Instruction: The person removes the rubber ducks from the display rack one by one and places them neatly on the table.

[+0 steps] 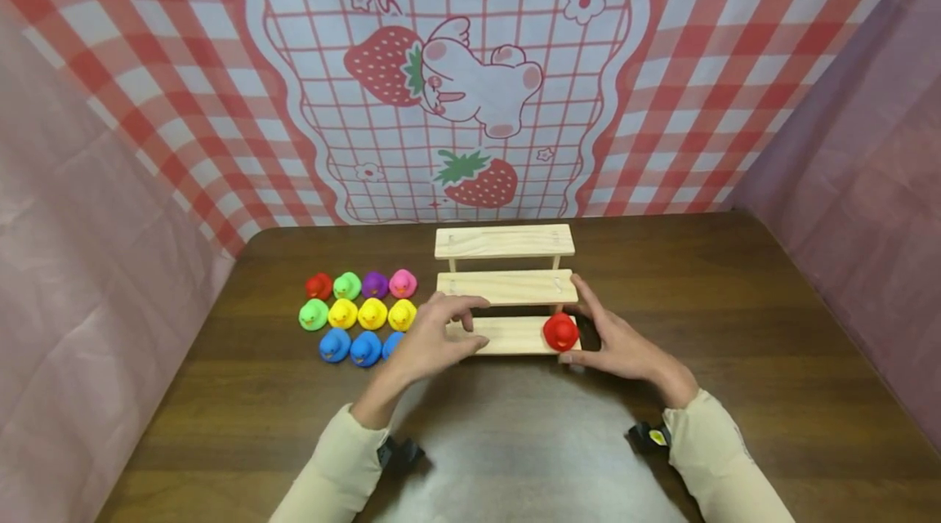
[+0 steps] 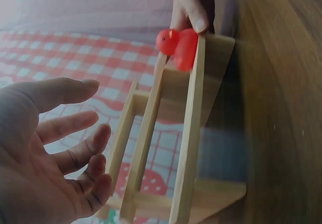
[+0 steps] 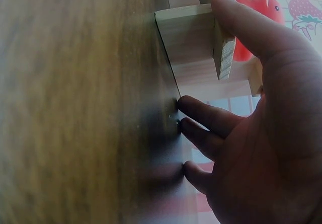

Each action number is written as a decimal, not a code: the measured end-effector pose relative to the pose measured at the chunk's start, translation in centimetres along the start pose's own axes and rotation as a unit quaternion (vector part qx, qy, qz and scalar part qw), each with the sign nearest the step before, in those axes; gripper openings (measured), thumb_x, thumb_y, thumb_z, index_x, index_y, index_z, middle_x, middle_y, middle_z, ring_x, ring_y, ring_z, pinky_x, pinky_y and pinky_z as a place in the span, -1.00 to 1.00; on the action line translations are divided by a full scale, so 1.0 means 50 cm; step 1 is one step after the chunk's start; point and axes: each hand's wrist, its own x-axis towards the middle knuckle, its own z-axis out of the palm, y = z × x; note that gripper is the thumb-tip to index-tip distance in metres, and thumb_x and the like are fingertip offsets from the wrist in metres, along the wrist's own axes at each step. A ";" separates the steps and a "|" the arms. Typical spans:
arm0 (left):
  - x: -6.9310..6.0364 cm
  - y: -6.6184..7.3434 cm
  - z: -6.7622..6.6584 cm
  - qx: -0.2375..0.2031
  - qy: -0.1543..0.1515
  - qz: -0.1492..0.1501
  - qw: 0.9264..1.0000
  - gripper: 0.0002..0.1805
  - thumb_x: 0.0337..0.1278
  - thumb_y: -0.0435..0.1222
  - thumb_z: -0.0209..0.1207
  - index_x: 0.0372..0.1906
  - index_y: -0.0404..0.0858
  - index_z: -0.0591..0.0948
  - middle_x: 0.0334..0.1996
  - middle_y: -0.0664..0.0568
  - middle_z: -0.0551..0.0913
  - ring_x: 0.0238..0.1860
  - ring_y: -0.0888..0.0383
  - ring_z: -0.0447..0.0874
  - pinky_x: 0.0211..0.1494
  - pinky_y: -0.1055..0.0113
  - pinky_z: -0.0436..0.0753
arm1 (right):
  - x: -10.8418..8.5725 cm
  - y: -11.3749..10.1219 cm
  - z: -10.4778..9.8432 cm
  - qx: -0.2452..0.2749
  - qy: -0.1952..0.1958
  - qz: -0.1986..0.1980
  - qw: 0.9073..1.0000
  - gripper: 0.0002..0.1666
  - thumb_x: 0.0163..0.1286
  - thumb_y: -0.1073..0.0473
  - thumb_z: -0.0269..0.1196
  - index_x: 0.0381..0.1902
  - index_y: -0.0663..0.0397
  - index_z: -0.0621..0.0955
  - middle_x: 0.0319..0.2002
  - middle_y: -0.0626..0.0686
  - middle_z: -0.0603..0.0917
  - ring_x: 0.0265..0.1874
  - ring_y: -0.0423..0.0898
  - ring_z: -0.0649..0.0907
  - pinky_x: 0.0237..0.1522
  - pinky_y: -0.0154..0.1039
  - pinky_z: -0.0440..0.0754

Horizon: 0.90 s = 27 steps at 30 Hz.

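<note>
A three-tier wooden display rack (image 1: 507,288) stands on the table. On the right end of its lowest tier sits a red rubber duck (image 1: 562,333). My right hand (image 1: 625,343) holds the rack's right end, the thumb (image 3: 241,20) on the front edge of the lowest plank and the index finger reaching up by the middle tier. Other fingers (image 3: 204,138) of that hand touch the tabletop. My left hand (image 1: 434,335) hovers by the left part of the lowest tier, its fingers (image 2: 65,90) loosely bent and holding nothing.
Left of the rack several rubber ducks stand in three rows: a mixed row with a purple duck (image 1: 375,284), a row with yellow ducks (image 1: 372,314), and blue ducks (image 1: 365,349) partly hidden by my left hand. A strawberry-print cloth (image 1: 478,82) hangs behind the table.
</note>
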 end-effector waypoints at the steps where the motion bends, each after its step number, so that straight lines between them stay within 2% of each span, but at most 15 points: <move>1: 0.004 0.002 0.005 0.000 -0.002 0.002 1.000 -0.55 -0.06 -0.32 0.45 0.04 -0.28 0.69 -0.47 -0.03 0.66 -0.19 0.07 0.54 -0.01 0.31 0.47 | 0.000 0.000 0.000 0.000 0.000 0.000 1.000 0.44 0.14 -0.05 0.51 0.63 -0.18 -0.26 0.35 0.25 0.51 0.36 0.25 0.48 0.38 0.39 0.23; 5: 0.019 0.011 0.028 0.000 -0.012 0.012 1.000 -0.54 -0.07 -0.30 0.45 0.04 -0.29 0.69 -0.50 0.00 0.65 -0.23 0.07 0.55 -0.04 0.36 0.46 | -0.002 0.001 0.000 0.002 -0.001 0.002 1.000 0.44 0.15 -0.05 0.51 0.63 -0.19 -0.27 0.36 0.25 0.51 0.37 0.24 0.47 0.38 0.39 0.21; 8: 0.031 0.020 0.046 -0.009 -0.027 0.008 1.000 -0.52 -0.04 -0.28 0.44 0.07 -0.28 0.68 -0.48 0.01 0.65 -0.22 0.09 0.53 -0.04 0.39 0.41 | -0.003 0.001 0.000 0.004 -0.002 0.001 1.000 0.44 0.15 -0.04 0.50 0.63 -0.20 -0.28 0.35 0.24 0.52 0.36 0.22 0.48 0.38 0.38 0.21; 10: 0.038 0.026 0.058 -0.018 -0.038 0.003 0.999 -0.51 -0.03 -0.27 0.44 0.09 -0.27 0.67 -0.45 -0.01 0.66 -0.20 0.05 0.53 -0.03 0.39 0.38 | -0.003 0.000 0.000 0.004 -0.001 -0.002 1.000 0.44 0.15 -0.04 0.50 0.63 -0.18 -0.27 0.35 0.24 0.52 0.35 0.21 0.49 0.38 0.38 0.22; 16: 0.058 0.039 0.088 -0.024 -0.057 0.013 0.998 -0.51 -0.01 -0.27 0.44 0.10 -0.27 0.67 -0.42 -0.08 0.67 -0.18 -0.03 0.55 -0.03 0.38 0.36 | -0.002 0.001 0.004 -0.001 -0.003 -0.003 1.000 0.44 0.15 -0.05 0.50 0.63 -0.17 -0.27 0.34 0.26 0.53 0.34 0.23 0.50 0.35 0.41 0.24; 27: 0.081 0.050 0.135 -0.002 -0.072 0.011 0.997 -0.49 -0.01 -0.27 0.46 0.13 -0.23 0.67 -0.43 -0.06 0.71 -0.27 0.10 0.47 -0.04 0.40 0.30 | 0.000 0.003 0.001 0.012 -0.006 -0.006 1.000 0.43 0.17 -0.02 0.50 0.62 -0.25 -0.29 0.34 0.27 0.51 0.34 0.24 0.49 0.37 0.43 0.20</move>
